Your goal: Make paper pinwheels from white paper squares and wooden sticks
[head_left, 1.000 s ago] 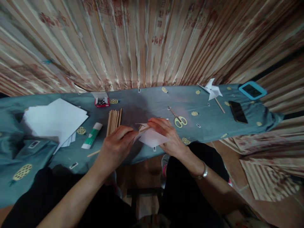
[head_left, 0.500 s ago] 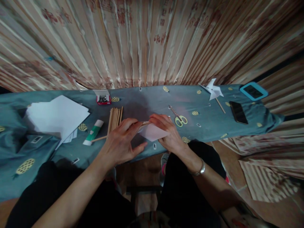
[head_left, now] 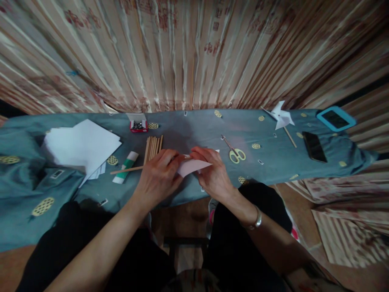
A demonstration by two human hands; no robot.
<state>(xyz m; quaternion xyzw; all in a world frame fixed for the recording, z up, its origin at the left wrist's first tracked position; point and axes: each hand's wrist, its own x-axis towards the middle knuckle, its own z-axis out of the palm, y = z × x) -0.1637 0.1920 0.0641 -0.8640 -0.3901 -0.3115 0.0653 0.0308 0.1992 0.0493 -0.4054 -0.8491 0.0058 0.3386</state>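
Note:
My left hand [head_left: 159,172] is closed around a thin wooden stick [head_left: 126,170], whose free end sticks out to the left over a green-and-white glue stick [head_left: 130,164]. Opposite it, my right hand [head_left: 214,176] grips a folded piece of white paper [head_left: 193,165] between thumb and fingers. Both hands meet at the paper, just above the cloth, and the fingers hide where stick and paper come together. Just left of my left hand lies a row of several wooden sticks [head_left: 153,147]. Yellow-green scissors [head_left: 236,155] rest to the right of my right hand.
White paper sheets [head_left: 80,142] are stacked at the left. Behind the sticks stands a small red box [head_left: 139,125] of metal pins. A paper pinwheel [head_left: 282,116], a black phone [head_left: 315,147] and a blue-framed tablet [head_left: 336,119] lie at the right. A curtain [head_left: 182,52] hangs behind.
My left thumb has come in against the paper, and the paper has tilted. The stick's free end has swung up across the glue stick. The whole view has shifted slightly.

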